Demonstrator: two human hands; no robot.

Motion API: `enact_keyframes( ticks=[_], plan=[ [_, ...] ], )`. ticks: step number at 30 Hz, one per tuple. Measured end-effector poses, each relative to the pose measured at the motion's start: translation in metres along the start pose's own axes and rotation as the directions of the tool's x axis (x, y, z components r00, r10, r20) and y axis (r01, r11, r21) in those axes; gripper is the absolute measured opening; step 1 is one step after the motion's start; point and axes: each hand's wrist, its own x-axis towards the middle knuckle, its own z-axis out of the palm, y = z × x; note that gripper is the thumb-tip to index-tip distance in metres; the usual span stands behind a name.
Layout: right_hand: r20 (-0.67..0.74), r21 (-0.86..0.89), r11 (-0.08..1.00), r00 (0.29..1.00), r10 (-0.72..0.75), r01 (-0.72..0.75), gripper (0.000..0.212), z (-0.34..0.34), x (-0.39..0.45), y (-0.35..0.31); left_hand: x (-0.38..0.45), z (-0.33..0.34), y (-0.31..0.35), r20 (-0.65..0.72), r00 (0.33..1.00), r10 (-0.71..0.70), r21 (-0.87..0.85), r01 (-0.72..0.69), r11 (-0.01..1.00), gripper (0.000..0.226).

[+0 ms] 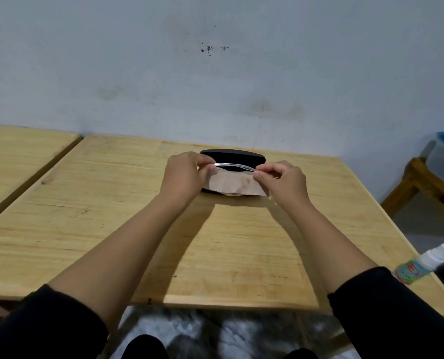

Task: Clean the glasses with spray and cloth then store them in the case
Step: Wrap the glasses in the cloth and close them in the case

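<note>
The glasses (235, 165) are held in the air just above the case (233, 154), seen edge-on as a thin clear line stretched between the two hands. The left hand (183, 174) pinches one end with fingers closed on it, and the right hand (284, 181) pinches the other end the same way. A beige cloth (237, 184) hangs just below the glasses, in front of the case; it seems to be caught by the same fingers, though how it is held cannot be told for sure. The case is black and lies open under the hands, its lid standing up behind the glasses. It rests on the wooden surface (112, 216), towards the far edge by the wall. The spray bottle (423, 265) lies on its side well away from the case, at the near right edge of the surface.

The step in hand looks like the last one, storing. The next move calls for lowering the glasses level into the case with the arms folded flat, then freeing both hands to shut the lid without trapping the cloth's edge.
</note>
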Motion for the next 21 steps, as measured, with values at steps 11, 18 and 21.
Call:
enact_keyframes(
  ticks=[11, 18, 21],
  plan=[
    [-0.035, -0.073, 0.996, 0.998, 0.043, -0.045, 0.012, 0.03, 0.031, 0.039, 0.024, 0.033, -0.031, 0.018, 0.997, -0.077, -0.03, 0.077, 0.997, 0.012],
    [0.013, -0.172, 0.985, 1.0, -0.002, 0.004, 0.017, 0.032, 0.034, 0.047, 0.019, 0.041, -0.043, 0.041, 0.997, -0.073, -0.019, 0.073, 0.997, 0.017],
    [0.008, -0.182, 0.983, 1.0, -0.001, 0.003, 0.021, 0.032, 0.034, 0.046, 0.019, 0.041, -0.043, 0.054, 0.995, -0.087, -0.016, 0.088, 0.996, 0.023]
  ],
)
